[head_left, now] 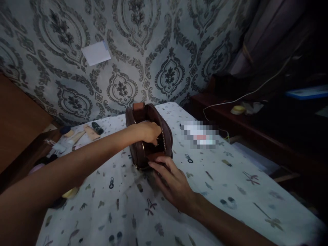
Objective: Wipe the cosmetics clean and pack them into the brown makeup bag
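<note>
Bag (167,139) gapes, right hand (175,182) pinching its rim (155,155), left hand (148,132) likely searching inside, its grip hidden; next calls for steadiness!

A single camera looks out from the person's head, facing forward and down across the bench (97,212) to the patterned wall (143,44). It sits near, with the forearms (84,153) entering at the lower left and lower right and the left hand (151,131) and right hand (176,186) meeting the brown bag (167,140) around mid-view. The wide field also takes in dark furniture (243,136) at right.
</note>
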Demonstrator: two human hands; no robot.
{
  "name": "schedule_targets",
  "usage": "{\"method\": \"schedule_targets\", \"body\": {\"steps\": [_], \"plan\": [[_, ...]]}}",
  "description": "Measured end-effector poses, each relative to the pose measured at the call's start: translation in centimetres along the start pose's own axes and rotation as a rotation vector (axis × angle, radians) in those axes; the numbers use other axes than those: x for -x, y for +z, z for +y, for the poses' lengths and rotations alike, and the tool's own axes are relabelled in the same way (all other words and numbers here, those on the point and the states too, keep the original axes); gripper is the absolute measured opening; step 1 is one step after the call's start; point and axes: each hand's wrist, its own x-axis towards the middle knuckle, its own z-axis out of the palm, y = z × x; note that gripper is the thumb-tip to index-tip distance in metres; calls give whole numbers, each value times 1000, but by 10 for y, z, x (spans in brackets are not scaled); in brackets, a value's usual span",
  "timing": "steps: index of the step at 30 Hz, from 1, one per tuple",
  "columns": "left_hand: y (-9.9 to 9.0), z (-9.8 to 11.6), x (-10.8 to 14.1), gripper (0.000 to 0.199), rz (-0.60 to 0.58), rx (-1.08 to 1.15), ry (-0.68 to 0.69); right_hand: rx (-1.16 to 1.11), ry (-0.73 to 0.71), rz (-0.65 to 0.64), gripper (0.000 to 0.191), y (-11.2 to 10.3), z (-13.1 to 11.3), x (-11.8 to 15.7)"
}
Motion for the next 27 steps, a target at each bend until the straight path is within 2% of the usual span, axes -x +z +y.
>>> {"method": "schedule_targets", "body": {"steps": [5, 12, 18, 22, 25, 27], "plan": [[6, 2, -5, 47, -75, -25, 31, 1, -14, 7, 32, 0, 0, 0], [19, 7, -18, 31, -71, -60, 112, -19, 15, -4, 32, 0, -1, 1], [32, -3, -27, 30, -10, -24, 101, -42, 22, -18, 37, 0, 0, 3], [37, -1, -29, 30, 26, -18, 93, -36, 21, -20, 36, 0, 0, 3], [36, 3, -25, 28, 30, -34, 90, -38, 13, -14, 34, 0, -1, 2], [31, 5, -19, 26, 75, -19, 90, -43, 14, -14, 35, 0, -1, 2]]}}
